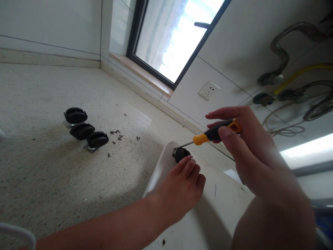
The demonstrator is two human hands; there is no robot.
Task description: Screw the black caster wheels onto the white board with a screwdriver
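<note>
A black caster wheel (181, 155) with a metal plate sits at the rounded corner of a white board (166, 152). My left hand (183, 182) is closed on the wheel from the near side, fingertips against it. In my right hand (241, 146) is a screwdriver (215, 132) with a yellow and black handle, gripped between thumb and fingers. Its shaft slants down to the left, and the tip meets the caster's plate. Whether a screw is under the tip, I cannot tell.
Three more black casters (82, 131) lie on the speckled countertop (78, 187) to the left. Several small dark screws (119, 137) are scattered beside them. Behind are a window (171, 34), a wall socket (208, 91) and hoses with valves (279, 59). A white curved edge (19, 229) shows at lower left.
</note>
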